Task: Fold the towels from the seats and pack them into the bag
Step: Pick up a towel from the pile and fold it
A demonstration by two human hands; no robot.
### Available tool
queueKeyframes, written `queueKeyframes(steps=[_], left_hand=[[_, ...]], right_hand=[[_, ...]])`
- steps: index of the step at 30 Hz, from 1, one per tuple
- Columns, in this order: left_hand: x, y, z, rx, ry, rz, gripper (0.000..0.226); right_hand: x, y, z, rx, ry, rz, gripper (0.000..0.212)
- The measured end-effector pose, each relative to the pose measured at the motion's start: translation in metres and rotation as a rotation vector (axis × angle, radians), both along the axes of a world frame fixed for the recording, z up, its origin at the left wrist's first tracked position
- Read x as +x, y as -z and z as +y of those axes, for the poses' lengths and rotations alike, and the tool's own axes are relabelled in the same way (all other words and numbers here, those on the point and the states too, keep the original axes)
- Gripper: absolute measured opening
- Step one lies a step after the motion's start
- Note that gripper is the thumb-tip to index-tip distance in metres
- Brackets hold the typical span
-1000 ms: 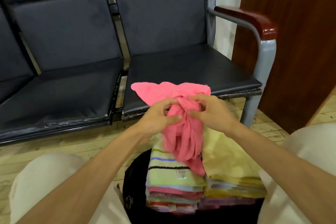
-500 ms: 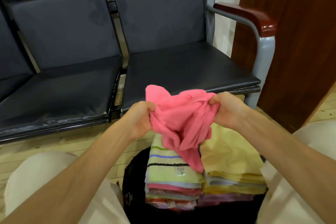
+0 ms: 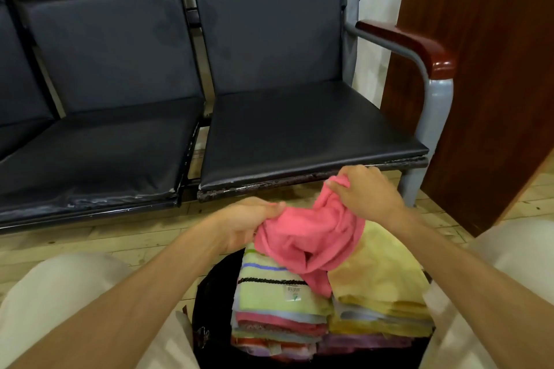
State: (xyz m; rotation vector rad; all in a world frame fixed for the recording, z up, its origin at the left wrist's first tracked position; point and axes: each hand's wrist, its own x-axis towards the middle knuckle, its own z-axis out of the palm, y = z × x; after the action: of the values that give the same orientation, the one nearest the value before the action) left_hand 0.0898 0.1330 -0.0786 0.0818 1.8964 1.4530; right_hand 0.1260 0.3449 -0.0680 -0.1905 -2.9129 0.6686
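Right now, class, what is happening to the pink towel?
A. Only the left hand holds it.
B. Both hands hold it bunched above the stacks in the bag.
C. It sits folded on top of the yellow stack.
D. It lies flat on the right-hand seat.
B: the left hand and right hand each grip the crumpled pink towel over the folded stacks in the black bag.

We read this as a waiting area or lobby: linked black padded seats on a shared grey metal frame fill the upper frame, a wood-capped armrest at right, brown wooden panel beyond, pale wood floor below.
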Motion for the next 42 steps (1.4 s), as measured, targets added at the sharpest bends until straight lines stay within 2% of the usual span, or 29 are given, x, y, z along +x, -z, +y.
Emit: queueKeyframes(steps=[5,9,10,11,14,15,18,21,23,25,26,27,29,31,32,34,37,39,41,42], left_hand=[[-0.009,-0.026,-0.003,0.24,-0.282,0.196,0.035],[-0.019,-0.041,-0.015,0.397,-0.542,0.235,0.034],[-0.02,-0.044,-0.017,0.437,-0.613,0.243,0.032],[-0.022,-0.046,-0.02,0.482,-0.679,0.243,0.03],[-0.028,-0.053,-0.031,0.643,-0.826,0.188,0.032],[-0.03,-0.055,-0.035,0.707,-0.855,0.162,0.031],[-0.032,-0.062,-0.045,0.858,-0.93,0.079,0.023],[-0.033,-0.063,-0.05,0.865,-1.011,0.04,0.024],[-0.032,-0.063,-0.051,0.831,-1.087,0.034,0.024],[-0.031,-0.065,-0.049,0.799,-1.119,0.068,0.014],[-0.029,-0.066,-0.047,0.79,-1.117,0.08,0.012],[-0.028,-0.067,-0.046,0.771,-1.111,0.09,0.012],[-0.029,-0.066,-0.046,0.748,-1.055,0.12,0.012],[-0.031,-0.065,-0.046,0.731,-0.979,0.126,0.029],[-0.031,-0.063,-0.046,0.71,-0.965,0.138,0.029],[-0.031,-0.061,-0.041,0.622,-0.983,0.215,0.009],[-0.029,-0.064,-0.035,0.477,-0.996,0.355,0.028],[-0.031,-0.072,-0.035,0.431,-0.983,0.414,0.031],[-0.035,-0.087,-0.036,0.434,-0.984,0.451,0.029],[-0.038,-0.098,-0.036,0.438,-0.981,0.476,0.027]], right_hand=[[0.002,-0.008,0.01,-0.086,0.034,-0.058,0.035],[-0.001,-0.012,0.017,-0.075,0.081,-0.05,0.026],[0.0,-0.016,0.016,-0.15,0.105,-0.076,0.027],[0.001,-0.02,0.015,-0.325,0.135,-0.096,0.027],[0.007,-0.033,0.008,-1.208,0.249,-0.198,0.018],[0.008,-0.037,0.007,-1.404,0.297,-0.199,0.018],[0.011,-0.044,0.006,-1.71,0.332,-0.126,0.029],[0.013,-0.046,0.003,-1.82,0.317,-0.027,0.04],[0.012,-0.045,0.003,-1.879,0.309,0.043,0.04],[0.008,-0.042,0.005,-1.946,0.262,0.098,0.034],[0.006,-0.042,0.004,-1.909,0.229,0.087,0.03],[0.003,-0.038,0.005,-1.823,0.206,0.074,0.028],[-0.003,-0.026,0.006,-1.623,0.186,0.075,0.039],[-0.006,-0.016,0.003,-1.466,0.217,0.07,0.044],[-0.007,-0.013,0.001,-1.404,0.245,0.069,0.041],[-0.01,-0.009,0.0,-1.293,0.299,0.086,0.032],[-0.021,-0.009,0.006,-1.189,0.348,0.078,0.033],[-0.029,-0.024,0.008,-1.244,0.413,0.091,0.035],[-0.031,-0.049,0.006,-1.404,0.416,0.174,0.031],[-0.032,-0.061,0.005,-1.481,0.374,0.234,0.037]])
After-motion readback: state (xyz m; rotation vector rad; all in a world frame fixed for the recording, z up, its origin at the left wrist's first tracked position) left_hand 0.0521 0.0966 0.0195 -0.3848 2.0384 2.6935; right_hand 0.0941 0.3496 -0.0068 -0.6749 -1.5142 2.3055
